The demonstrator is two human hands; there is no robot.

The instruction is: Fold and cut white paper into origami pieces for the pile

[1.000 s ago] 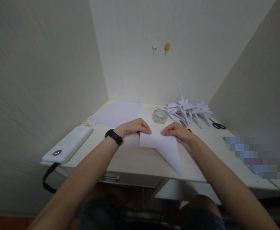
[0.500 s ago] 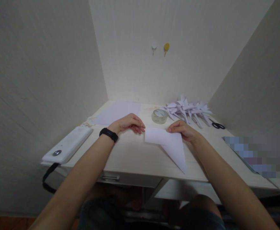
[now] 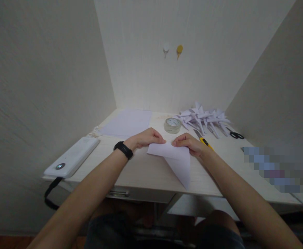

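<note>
A white paper sheet (image 3: 176, 160), folded to a point toward me, lies on the pale wooden desk (image 3: 146, 173). My left hand (image 3: 146, 137), with a black band on the wrist, pinches the paper's far left corner. My right hand (image 3: 190, 143) presses on the paper's far right edge. Both sets of fingertips nearly meet above the fold.
A tape roll (image 3: 172, 125) stands behind the hands. A pile of folded paper shapes (image 3: 203, 119) lies at the back right, with a yellow utility knife (image 3: 203, 140) and black scissors (image 3: 235, 135). Flat sheets (image 3: 127, 122) lie back left; a white device (image 3: 70, 157) sits at the left edge.
Half a second ago my left hand had let go and the paper had slid right. Now both hands are on it again and it has shifted left and turned slightly.
</note>
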